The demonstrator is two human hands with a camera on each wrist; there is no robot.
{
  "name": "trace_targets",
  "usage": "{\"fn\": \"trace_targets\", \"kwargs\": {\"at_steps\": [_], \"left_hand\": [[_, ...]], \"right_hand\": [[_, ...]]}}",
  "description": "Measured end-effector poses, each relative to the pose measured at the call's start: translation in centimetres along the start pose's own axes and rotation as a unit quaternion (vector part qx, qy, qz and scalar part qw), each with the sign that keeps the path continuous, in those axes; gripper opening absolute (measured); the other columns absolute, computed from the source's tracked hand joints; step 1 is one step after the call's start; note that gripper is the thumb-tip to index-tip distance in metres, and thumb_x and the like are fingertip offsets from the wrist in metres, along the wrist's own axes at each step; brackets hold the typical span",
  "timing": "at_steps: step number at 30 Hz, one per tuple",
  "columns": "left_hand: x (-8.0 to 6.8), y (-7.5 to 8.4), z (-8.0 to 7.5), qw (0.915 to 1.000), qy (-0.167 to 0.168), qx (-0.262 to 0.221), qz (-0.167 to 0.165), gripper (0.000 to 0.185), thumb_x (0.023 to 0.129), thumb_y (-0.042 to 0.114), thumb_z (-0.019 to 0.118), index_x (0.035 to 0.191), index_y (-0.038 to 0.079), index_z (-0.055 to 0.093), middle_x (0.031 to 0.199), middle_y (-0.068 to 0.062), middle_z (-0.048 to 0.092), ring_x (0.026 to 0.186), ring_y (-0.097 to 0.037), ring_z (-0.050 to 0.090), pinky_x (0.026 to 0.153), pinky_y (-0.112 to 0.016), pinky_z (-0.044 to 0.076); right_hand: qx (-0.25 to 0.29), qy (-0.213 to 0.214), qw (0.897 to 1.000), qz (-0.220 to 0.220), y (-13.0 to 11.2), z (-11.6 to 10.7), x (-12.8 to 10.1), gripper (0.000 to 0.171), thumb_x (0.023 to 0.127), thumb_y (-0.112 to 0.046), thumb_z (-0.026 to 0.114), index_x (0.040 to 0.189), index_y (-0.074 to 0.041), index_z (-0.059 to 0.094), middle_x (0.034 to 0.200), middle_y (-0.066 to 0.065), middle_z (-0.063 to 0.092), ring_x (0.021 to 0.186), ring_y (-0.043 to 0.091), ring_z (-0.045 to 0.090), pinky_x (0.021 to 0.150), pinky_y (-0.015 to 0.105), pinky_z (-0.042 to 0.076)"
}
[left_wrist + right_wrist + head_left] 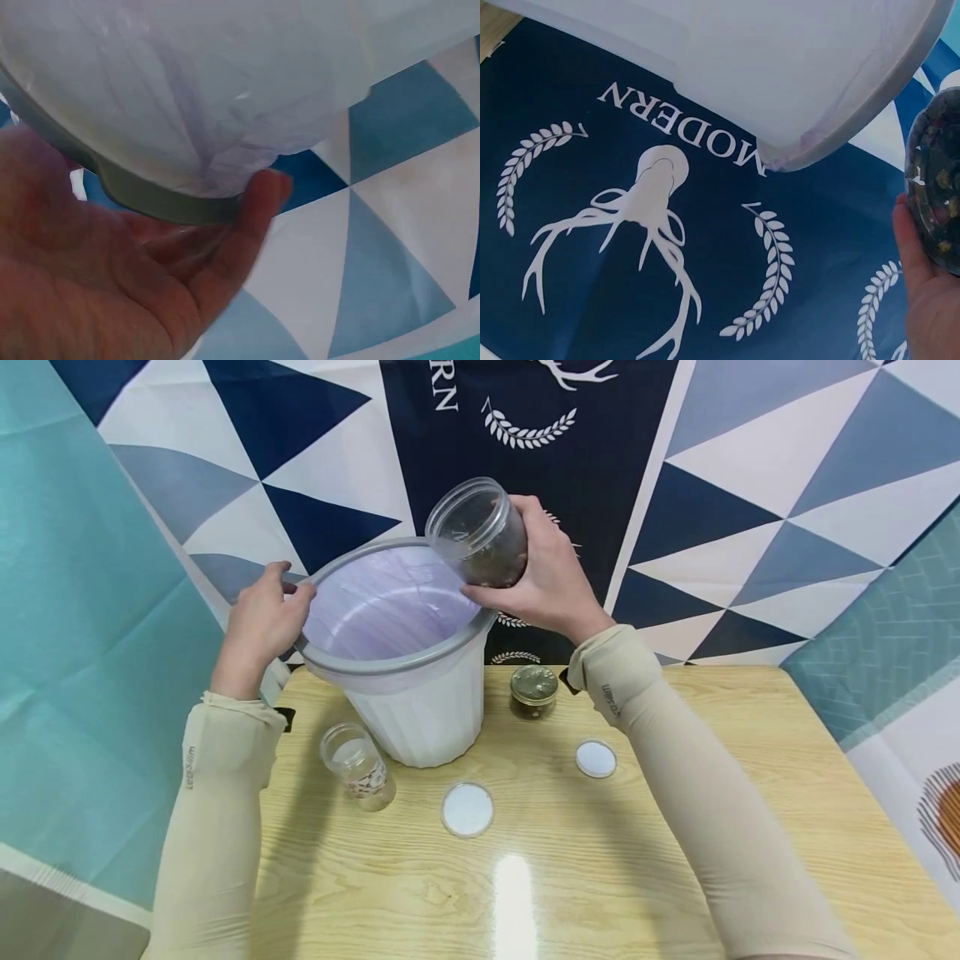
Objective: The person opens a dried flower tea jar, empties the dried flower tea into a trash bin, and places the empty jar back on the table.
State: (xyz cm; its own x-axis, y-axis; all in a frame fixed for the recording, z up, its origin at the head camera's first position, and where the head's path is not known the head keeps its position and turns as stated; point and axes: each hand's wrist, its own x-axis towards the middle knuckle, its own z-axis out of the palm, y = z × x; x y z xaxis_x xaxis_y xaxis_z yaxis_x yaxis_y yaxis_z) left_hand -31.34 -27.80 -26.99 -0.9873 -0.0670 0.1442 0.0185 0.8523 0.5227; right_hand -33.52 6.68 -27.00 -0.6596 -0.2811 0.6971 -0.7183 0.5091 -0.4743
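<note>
- Currently right hand grips open jar, tilted over bin rim.
- Left hand clamps bin rim, opposite side, hands apart.

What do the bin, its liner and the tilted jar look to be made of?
Bin: probably matte white ribbed plastic, grey rim. Liner: thin crinkled translucent film, faintly lilac. Jar in the right hand: clear glossy plastic, likely; dark contents show through.
</note>
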Motion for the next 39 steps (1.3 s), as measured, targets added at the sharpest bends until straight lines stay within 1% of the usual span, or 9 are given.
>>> {"fn": "trace_targets", "kwargs": {"at_steps": [3, 6, 10, 13, 16, 21, 26, 33, 39], "left_hand": [[0.6, 0.2, 0.1, 0.9996, -0.020, 0.021, -0.002, 0.074, 0.105, 0.041, 0.037, 0.164, 0.001, 0.018, 0.156, -0.034, 0.041, 0.140, -0.054, 0.043, 0.114, -0.067, 0.038], [1.1, 0.3, 0.6, 0.9983, -0.036, 0.045, 0.010, 0.073, 0.102, 0.031, 0.042, 0.161, -0.005, 0.021, 0.155, -0.037, 0.039, 0.139, -0.056, 0.042, 0.114, -0.067, 0.035], [1.5, 0.2, 1.0, 0.9974, -0.046, 0.051, 0.019, 0.070, 0.095, 0.014, 0.038, 0.160, -0.007, 0.024, 0.156, -0.036, 0.038, 0.137, -0.055, 0.042, 0.114, -0.066, 0.035], [1.7, 0.2, 1.0, 0.9977, -0.046, 0.045, 0.021, 0.070, 0.092, 0.008, 0.034, 0.161, -0.004, 0.025, 0.159, -0.034, 0.035, 0.141, -0.055, 0.038, 0.116, -0.065, 0.033], [1.9, 0.3, 1.1, 0.9979, -0.049, 0.037, 0.021, 0.070, 0.093, 0.006, 0.032, 0.162, -0.002, 0.025, 0.162, -0.032, 0.032, 0.144, -0.054, 0.035, 0.118, -0.065, 0.032], [2.0, 0.4, 1.0, 0.9978, -0.056, 0.028, 0.024, 0.069, 0.094, 0.005, 0.031, 0.162, -0.001, 0.024, 0.164, -0.031, 0.030, 0.145, -0.053, 0.035, 0.118, -0.065, 0.032], [2.1, 0.5, 1.0, 0.9975, -0.061, 0.025, 0.027, 0.069, 0.094, 0.004, 0.030, 0.163, -0.002, 0.024, 0.164, -0.030, 0.029, 0.146, -0.052, 0.034, 0.119, -0.064, 0.031], [2.2, 0.6, 1.0, 0.9973, -0.062, 0.029, 0.027, 0.069, 0.095, 0.004, 0.031, 0.163, -0.002, 0.022, 0.165, -0.031, 0.028, 0.146, -0.052, 0.036, 0.119, -0.064, 0.033], [2.1, 0.6, 1.0, 0.9974, -0.063, 0.027, 0.022, 0.069, 0.095, 0.003, 0.032, 0.163, -0.001, 0.023, 0.165, -0.030, 0.028, 0.146, -0.051, 0.036, 0.118, -0.064, 0.033]], "right_hand": [[-0.011, -0.010, 1.000, 0.012, 0.0, 0.5, 0.7, 0.093, 0.068, -0.038, 0.094, 0.142, -0.009, 0.048, 0.137, 0.004, 0.062, 0.124, 0.017, 0.057, 0.108, 0.033, 0.046], [-0.012, -0.025, 0.999, 0.026, 0.2, 1.0, 1.0, 0.092, 0.069, -0.038, 0.094, 0.143, -0.009, 0.047, 0.136, 0.004, 0.062, 0.124, 0.018, 0.058, 0.108, 0.033, 0.046], [-0.027, -0.039, 0.998, 0.035, 0.5, 1.3, 0.9, 0.093, 0.069, -0.039, 0.093, 0.144, -0.009, 0.047, 0.137, 0.005, 0.061, 0.124, 0.019, 0.059, 0.108, 0.035, 0.047], [-0.039, -0.041, 0.998, 0.039, 0.7, 1.4, 0.8, 0.094, 0.068, -0.040, 0.093, 0.144, -0.009, 0.048, 0.137, 0.006, 0.060, 0.124, 0.021, 0.059, 0.108, 0.037, 0.047], [-0.046, -0.043, 0.997, 0.040, 0.8, 1.4, 0.7, 0.094, 0.068, -0.040, 0.093, 0.144, -0.009, 0.048, 0.138, 0.006, 0.060, 0.123, 0.021, 0.059, 0.108, 0.037, 0.047], [-0.059, -0.047, 0.997, 0.028, 0.8, 1.1, 1.0, 0.093, 0.069, -0.039, 0.093, 0.143, -0.007, 0.048, 0.136, 0.008, 0.059, 0.122, 0.022, 0.059, 0.107, 0.038, 0.048], [-0.085, -0.061, 0.994, 0.028, 0.7, 0.5, 1.6, 0.092, 0.072, -0.040, 0.092, 0.144, -0.007, 0.046, 0.138, 0.010, 0.057, 0.124, 0.024, 0.056, 0.109, 0.040, 0.047], [-0.127, -0.081, 0.988, 0.022, 0.7, 0.1, 2.7, 0.091, 0.074, -0.041, 0.089, 0.145, -0.007, 0.044, 0.138, 0.012, 0.054, 0.124, 0.027, 0.055, 0.108, 0.046, 0.047], [-0.170, -0.099, 0.980, 0.006, 0.8, 0.2, 3.4, 0.089, 0.075, -0.037, 0.088, 0.146, -0.006, 0.043, 0.134, 0.013, 0.055, 0.117, 0.030, 0.057, 0.104, 0.048, 0.050]]}}
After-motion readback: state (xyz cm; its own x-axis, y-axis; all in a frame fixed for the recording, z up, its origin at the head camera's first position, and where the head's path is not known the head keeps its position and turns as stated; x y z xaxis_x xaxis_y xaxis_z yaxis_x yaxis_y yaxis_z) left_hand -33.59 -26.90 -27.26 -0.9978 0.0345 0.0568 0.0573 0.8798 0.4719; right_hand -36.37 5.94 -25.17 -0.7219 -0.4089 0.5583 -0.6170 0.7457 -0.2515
